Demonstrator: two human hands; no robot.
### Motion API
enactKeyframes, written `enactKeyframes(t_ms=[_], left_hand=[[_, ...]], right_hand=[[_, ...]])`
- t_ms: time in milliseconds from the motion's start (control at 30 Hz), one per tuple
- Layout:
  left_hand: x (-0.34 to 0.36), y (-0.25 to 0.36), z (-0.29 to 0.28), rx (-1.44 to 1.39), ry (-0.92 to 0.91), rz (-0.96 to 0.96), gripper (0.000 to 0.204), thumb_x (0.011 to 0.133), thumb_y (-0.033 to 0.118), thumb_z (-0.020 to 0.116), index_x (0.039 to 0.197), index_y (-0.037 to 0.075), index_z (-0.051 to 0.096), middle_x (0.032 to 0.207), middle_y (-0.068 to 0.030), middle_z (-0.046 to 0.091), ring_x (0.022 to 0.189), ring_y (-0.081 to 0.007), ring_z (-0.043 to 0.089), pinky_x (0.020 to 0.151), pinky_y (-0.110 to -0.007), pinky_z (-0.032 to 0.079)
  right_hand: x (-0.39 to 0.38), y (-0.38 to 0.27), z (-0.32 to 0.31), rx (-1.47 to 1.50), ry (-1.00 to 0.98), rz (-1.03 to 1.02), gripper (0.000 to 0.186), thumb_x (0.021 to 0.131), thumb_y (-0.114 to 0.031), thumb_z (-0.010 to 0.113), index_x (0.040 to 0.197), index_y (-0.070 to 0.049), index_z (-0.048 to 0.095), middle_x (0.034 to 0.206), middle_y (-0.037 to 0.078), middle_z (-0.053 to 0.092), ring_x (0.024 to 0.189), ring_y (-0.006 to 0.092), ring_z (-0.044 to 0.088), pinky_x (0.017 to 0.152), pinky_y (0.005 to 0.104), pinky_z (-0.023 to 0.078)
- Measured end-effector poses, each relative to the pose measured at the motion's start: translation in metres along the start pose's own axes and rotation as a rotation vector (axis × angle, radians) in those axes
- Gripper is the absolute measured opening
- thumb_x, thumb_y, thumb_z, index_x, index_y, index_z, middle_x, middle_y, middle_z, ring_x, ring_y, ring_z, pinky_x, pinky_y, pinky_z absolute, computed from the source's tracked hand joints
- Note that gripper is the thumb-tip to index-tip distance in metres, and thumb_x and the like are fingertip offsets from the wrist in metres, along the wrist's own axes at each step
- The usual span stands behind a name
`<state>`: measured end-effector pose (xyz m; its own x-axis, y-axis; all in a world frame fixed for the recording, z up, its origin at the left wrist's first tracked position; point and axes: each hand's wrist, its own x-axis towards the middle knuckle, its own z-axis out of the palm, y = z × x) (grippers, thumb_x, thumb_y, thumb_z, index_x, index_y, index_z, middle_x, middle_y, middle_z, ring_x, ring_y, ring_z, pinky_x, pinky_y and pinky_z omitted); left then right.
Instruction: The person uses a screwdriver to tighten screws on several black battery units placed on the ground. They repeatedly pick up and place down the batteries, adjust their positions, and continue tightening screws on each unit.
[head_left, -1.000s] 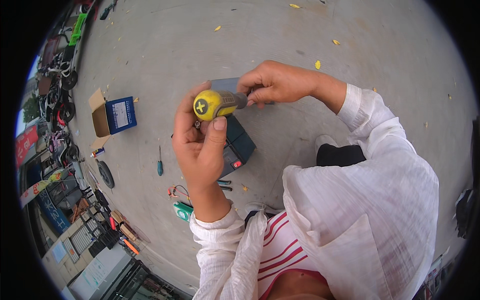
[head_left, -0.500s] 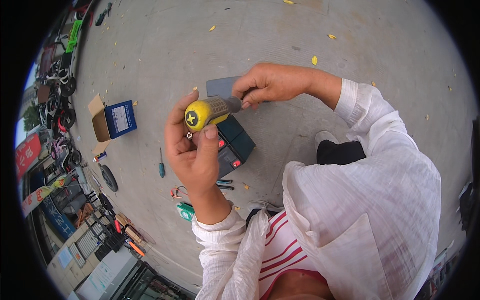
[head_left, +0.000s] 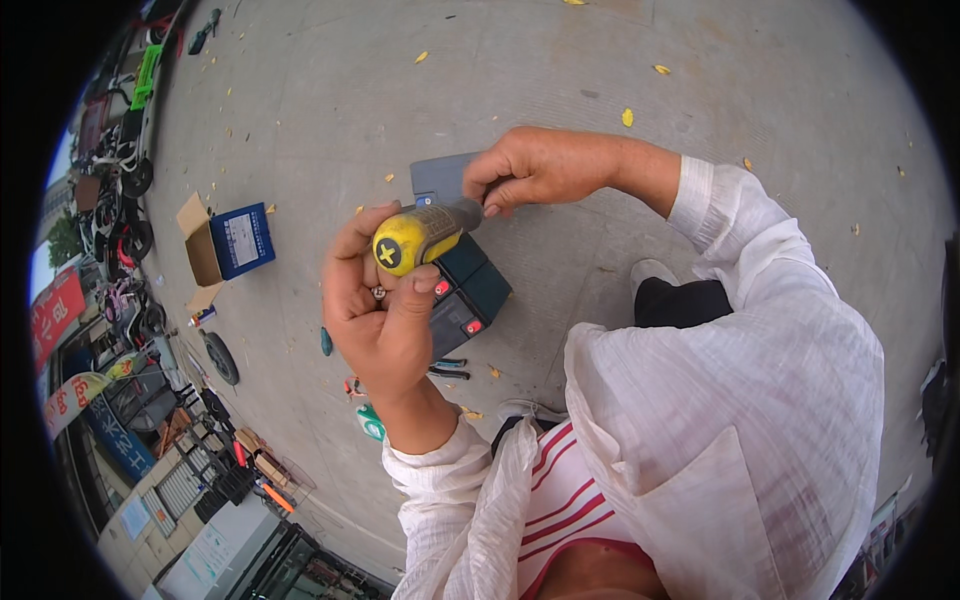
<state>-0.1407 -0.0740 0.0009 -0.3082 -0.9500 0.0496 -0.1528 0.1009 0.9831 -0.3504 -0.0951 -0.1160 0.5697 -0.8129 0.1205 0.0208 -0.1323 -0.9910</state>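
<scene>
My left hand [head_left: 375,310] has its thumb and fingers around the thick yellow-and-grey handle of a screwdriver [head_left: 405,242]. A small shiny screw [head_left: 378,293] is tucked against the fingers of that hand. At the screwdriver's far end, my right hand [head_left: 515,175] is closed in a pinch beside the shank. Whatever its fingertips hold is hidden. Beneath both hands stand dark batteries [head_left: 480,280] with red terminals. A grey battery top [head_left: 435,178] with a blue terminal shows past the handle.
An open blue carton [head_left: 240,240] lies to the left. Pliers [head_left: 450,372], a green-and-white device [head_left: 370,422] and a second screwdriver's teal handle [head_left: 326,341] lie on the concrete. A loose wheel [head_left: 221,358], parked scooters [head_left: 125,240] and a glass-sided cabinet [head_left: 240,550] stand farther left.
My left hand has shifted slightly left and its fingers have loosened and turned around the handle. The handle has tilted a little. My right hand stays in place.
</scene>
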Motion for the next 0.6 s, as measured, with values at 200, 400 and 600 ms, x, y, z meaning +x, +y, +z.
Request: enactKeyframes(t_ms=[200,400,600], left_hand=[[0.0,-0.011,0.0,-0.062,-0.018,0.122,0.072,0.076,0.021,0.084,0.13,-0.005,0.043,0.089,-0.0014,0.06,0.071,-0.0019,0.049,0.066,-0.015,0.04],[-0.002,-0.001,-0.008,-0.02,-0.073,-0.069,0.073,0.075,0.031,0.085,0.126,-0.003,0.044,0.1,-0.0026,0.056,0.076,-0.0055,0.051,0.067,-0.018,0.042],[-0.002,-0.016,-0.009,-0.022,-0.046,0.087,0.081,0.077,0.029,0.084,0.135,-0.005,0.04,0.099,-0.0037,0.06,0.08,-0.0055,0.053,0.072,-0.018,0.043]], right_hand=[[0.002,-0.001,0.005,0.006,-0.008,-0.025,0.013,0.087,-0.011,0.066,0.089,-0.002,0.056,0.077,0.006,0.066,0.073,0.014,0.064,0.066,0.0306,0.048],[0.001,-0.003,-0.003,0.03,-0.067,0.011,0.01,0.086,-0.007,0.066,0.089,-0.001,0.059,0.079,0.006,0.066,0.074,0.0135,0.063,0.067,0.0292,0.05],[0.0,-0.002,0.003,0.017,-0.011,-0.002,0.013,0.084,-0.01,0.068,0.087,-0.002,0.058,0.074,0.005,0.064,0.071,0.0122,0.062,0.065,0.0292,0.048]])
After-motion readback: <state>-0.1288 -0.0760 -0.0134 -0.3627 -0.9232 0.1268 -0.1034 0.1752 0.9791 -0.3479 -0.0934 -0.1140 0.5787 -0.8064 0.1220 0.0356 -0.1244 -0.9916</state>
